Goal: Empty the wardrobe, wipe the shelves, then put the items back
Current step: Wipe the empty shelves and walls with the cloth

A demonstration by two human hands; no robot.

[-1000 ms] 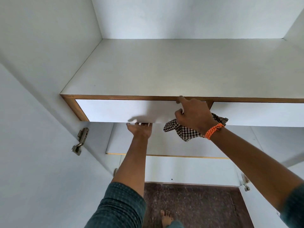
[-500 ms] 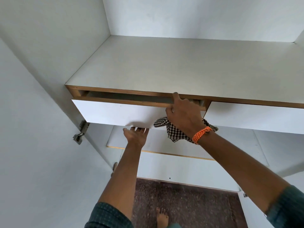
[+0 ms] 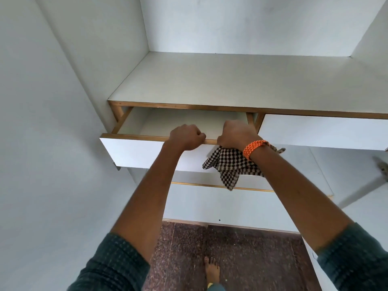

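Head view, white shelf, speckled floor

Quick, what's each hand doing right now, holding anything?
Left hand: fingers curled over the top edge of the open white drawer front.
Right hand: gripping the same edge, black-and-white checked cloth held too.

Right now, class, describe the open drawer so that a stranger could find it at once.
Find the wide white shelf inside the wardrobe. Two white-fronted drawers sit directly beneath it. The left drawer is the one pulled out, showing its pale inside, while the right drawer is closed.
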